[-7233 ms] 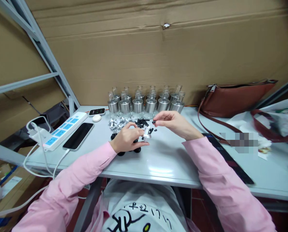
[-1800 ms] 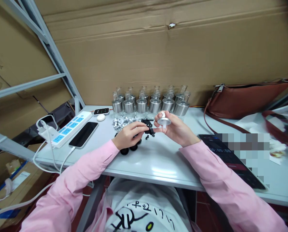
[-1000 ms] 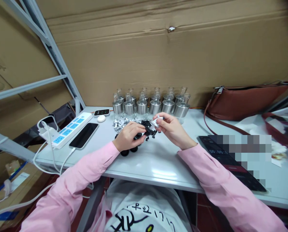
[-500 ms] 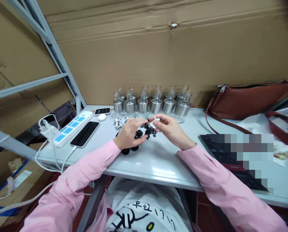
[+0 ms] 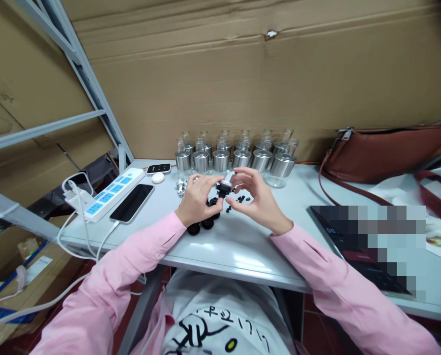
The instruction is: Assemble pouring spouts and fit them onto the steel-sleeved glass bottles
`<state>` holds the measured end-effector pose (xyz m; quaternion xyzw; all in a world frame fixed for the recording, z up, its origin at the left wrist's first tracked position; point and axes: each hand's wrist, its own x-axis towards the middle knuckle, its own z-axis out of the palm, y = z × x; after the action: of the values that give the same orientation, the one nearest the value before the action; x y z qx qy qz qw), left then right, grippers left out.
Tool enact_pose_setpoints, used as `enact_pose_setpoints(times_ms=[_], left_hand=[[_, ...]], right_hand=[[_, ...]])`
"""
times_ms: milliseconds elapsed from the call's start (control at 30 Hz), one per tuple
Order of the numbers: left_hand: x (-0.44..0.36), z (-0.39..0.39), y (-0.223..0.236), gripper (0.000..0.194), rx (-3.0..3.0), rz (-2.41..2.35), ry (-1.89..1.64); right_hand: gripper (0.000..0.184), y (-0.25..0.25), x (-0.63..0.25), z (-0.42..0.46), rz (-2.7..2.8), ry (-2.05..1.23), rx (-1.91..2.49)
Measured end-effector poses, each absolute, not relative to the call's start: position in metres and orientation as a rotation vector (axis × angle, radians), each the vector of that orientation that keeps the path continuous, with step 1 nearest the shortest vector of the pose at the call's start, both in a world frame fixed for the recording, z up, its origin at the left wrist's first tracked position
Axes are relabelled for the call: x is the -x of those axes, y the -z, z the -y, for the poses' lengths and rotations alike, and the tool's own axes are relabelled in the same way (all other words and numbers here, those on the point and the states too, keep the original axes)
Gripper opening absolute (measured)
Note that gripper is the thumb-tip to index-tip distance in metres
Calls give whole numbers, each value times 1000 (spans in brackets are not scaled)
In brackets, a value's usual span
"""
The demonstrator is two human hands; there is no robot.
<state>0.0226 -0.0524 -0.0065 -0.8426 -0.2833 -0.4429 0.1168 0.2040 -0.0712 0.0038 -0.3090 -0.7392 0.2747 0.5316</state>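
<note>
My left hand [image 5: 200,197] pinches a black-and-silver bottle stopper [image 5: 224,189] between thumb and fingers, its silver top up and its ribbed black part down. Close on the other side, my right hand [image 5: 256,197] has thumb and fingers spread apart; whether a fingertip touches the silver top I cannot tell. Small black parts [image 5: 242,199] lie on the table below my right fingers. Round black caps [image 5: 193,229] are partly covered by my left hand, and shiny silver pieces [image 5: 181,187] lie behind it.
Two rows of glass bottles with steel sleeves [image 5: 220,160] stand along the cardboard wall. To the left are a power strip [image 5: 113,193], a phone [image 5: 132,203] and a white round case [image 5: 158,177]. A brown bag [image 5: 393,158] and a dark tablet [image 5: 353,246] lie at right.
My right hand has loosened from the silver top and spread its fingers. The stopper now stands upright in my left hand, and the small black parts on the table show more clearly.
</note>
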Motion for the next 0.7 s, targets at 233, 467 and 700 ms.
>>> enact_pose_setpoints(times_ms=[233,467,700], left_hand=[[-22,50,9,38,2491,857,1312],[-23,49,10,33,2492,850,1323],[-24,48,13,30,2486,859,1319]], right_hand=[[32,-5,-204,72,1952,-325,793],[33,1,-201,72,1968,-342,856],[35,3,-201,72,1985,-396,876]])
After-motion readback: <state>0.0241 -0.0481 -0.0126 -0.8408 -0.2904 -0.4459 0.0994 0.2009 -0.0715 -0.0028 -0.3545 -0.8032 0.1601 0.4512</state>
